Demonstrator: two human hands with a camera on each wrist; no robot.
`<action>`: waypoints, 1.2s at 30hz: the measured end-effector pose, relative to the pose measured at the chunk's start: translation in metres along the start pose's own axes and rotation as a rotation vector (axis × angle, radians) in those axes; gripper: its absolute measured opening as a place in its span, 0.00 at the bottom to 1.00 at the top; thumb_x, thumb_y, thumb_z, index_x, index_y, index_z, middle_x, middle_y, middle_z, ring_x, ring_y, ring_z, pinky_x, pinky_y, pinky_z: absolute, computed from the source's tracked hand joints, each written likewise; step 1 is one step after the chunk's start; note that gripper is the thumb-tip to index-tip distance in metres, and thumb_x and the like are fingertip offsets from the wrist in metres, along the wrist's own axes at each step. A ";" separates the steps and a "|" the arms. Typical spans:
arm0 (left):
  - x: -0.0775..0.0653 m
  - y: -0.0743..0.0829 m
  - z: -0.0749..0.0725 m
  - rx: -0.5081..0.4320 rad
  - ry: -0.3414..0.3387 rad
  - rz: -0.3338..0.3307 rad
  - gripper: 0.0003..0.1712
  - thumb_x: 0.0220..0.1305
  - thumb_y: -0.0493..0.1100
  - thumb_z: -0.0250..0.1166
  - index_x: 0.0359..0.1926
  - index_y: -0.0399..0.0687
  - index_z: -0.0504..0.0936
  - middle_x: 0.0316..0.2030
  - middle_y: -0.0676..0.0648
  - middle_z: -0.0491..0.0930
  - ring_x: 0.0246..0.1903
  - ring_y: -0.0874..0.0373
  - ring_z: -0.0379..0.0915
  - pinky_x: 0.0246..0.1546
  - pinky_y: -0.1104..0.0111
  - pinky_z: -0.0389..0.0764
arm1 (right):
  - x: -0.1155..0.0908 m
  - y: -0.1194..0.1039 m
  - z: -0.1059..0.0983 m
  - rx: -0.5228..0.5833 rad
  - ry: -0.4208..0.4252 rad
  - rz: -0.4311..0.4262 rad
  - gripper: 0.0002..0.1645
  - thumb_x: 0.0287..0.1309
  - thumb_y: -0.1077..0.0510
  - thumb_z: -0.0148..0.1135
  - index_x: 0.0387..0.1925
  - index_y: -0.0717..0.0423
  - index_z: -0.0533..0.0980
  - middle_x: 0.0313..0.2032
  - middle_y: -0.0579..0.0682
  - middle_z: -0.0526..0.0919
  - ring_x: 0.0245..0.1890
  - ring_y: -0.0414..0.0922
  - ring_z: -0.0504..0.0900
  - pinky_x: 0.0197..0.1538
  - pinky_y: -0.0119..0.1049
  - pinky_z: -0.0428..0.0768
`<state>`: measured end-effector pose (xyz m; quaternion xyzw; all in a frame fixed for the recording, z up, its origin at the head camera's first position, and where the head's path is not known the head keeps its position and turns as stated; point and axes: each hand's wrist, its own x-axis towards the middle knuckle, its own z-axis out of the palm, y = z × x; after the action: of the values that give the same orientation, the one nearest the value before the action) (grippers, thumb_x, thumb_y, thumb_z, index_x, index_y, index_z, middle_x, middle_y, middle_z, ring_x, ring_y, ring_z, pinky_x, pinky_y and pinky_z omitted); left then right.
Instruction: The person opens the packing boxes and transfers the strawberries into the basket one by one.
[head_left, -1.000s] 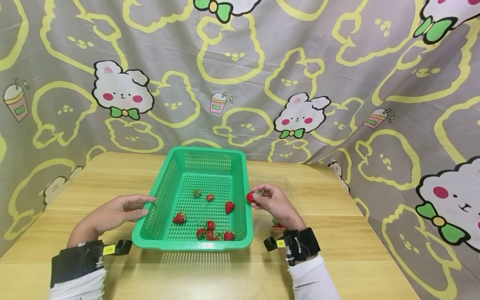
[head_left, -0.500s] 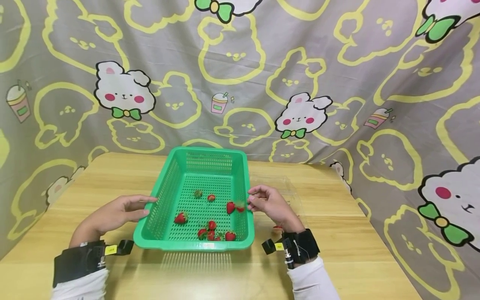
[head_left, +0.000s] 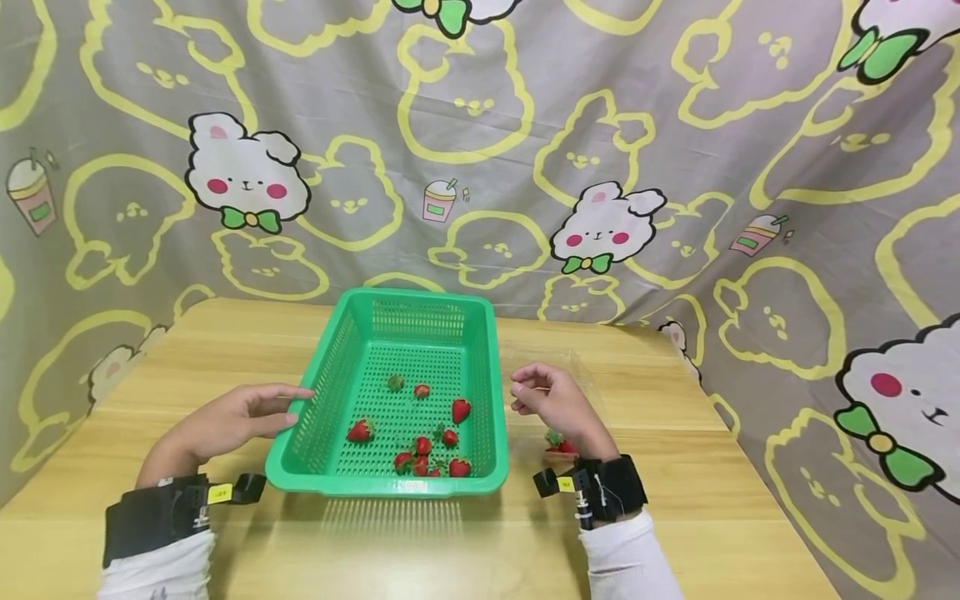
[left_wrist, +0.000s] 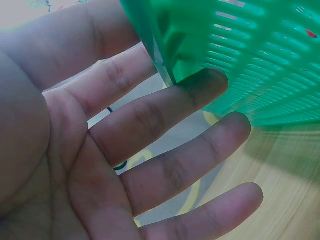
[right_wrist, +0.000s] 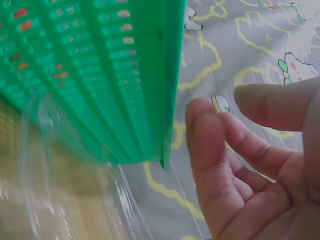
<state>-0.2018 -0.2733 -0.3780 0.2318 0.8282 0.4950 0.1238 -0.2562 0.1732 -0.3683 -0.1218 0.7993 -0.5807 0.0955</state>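
Note:
My left hand (head_left: 243, 425) is at the left rim of a green plastic basket (head_left: 386, 486), its fingertips touching the edge. In the left wrist view the fingers (left_wrist: 175, 170) reach out straight and spread under the basket's rim. My right hand (head_left: 558, 408) hovers just outside the right rim, holding nothing. Its thumb and bent index finger stand apart in the right wrist view. Several red strawberries lie on the basket floor, among them a strawberry (head_left: 360, 431) at the left, a strawberry (head_left: 461, 409) at the right and a just-dropped strawberry (head_left: 449, 437) near the front cluster.
A clear plastic box (head_left: 588, 379) stands right of the basket, partly behind my right hand. More strawberries (head_left: 562, 444) show in it by the wrist. The wooden table (head_left: 675, 500) carries everything, and a patterned curtain (head_left: 480, 125) hangs behind it.
My right hand held a strawberry over the right rim, let it drop into the basket, then drew back to the right with nothing in it. The left hand stays at the rim.

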 end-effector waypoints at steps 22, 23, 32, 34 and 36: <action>0.000 0.001 -0.001 0.003 0.002 -0.028 0.26 0.73 0.38 0.55 0.66 0.27 0.65 0.60 0.25 0.68 0.57 0.41 0.70 0.43 0.66 0.79 | 0.000 0.033 -0.029 -0.532 0.157 0.171 0.18 0.64 0.62 0.59 0.53 0.67 0.76 0.47 0.63 0.78 0.35 0.50 0.78 0.29 0.38 0.72; 0.000 0.001 0.000 0.006 0.003 -0.030 0.26 0.73 0.38 0.55 0.66 0.28 0.65 0.60 0.25 0.68 0.58 0.35 0.68 0.43 0.67 0.79 | 0.001 0.036 -0.029 -0.550 0.152 0.177 0.18 0.64 0.62 0.60 0.53 0.68 0.75 0.47 0.64 0.78 0.34 0.50 0.78 0.29 0.38 0.72; 0.000 0.002 0.000 0.010 0.019 -0.039 0.26 0.73 0.39 0.55 0.65 0.29 0.66 0.61 0.27 0.68 0.58 0.29 0.65 0.43 0.67 0.79 | 0.009 0.054 -0.027 -0.681 0.122 0.169 0.16 0.60 0.63 0.64 0.48 0.68 0.79 0.41 0.61 0.83 0.36 0.53 0.81 0.38 0.44 0.79; 0.000 0.001 0.000 0.014 0.019 -0.037 0.26 0.73 0.39 0.55 0.65 0.29 0.66 0.61 0.27 0.68 0.59 0.29 0.65 0.43 0.67 0.79 | 0.010 0.055 -0.025 -0.692 0.115 0.162 0.16 0.59 0.63 0.64 0.47 0.68 0.80 0.39 0.59 0.83 0.36 0.52 0.81 0.38 0.44 0.79; 0.000 0.001 0.000 0.014 0.017 -0.035 0.26 0.73 0.39 0.55 0.65 0.29 0.66 0.60 0.27 0.68 0.58 0.31 0.66 0.43 0.67 0.79 | 0.011 0.056 -0.022 -0.688 0.103 0.173 0.14 0.58 0.63 0.65 0.46 0.66 0.80 0.37 0.57 0.83 0.33 0.50 0.80 0.36 0.43 0.78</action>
<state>-0.2015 -0.2730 -0.3769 0.2139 0.8366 0.4888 0.1240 -0.2779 0.2062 -0.4152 -0.0494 0.9592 -0.2725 0.0575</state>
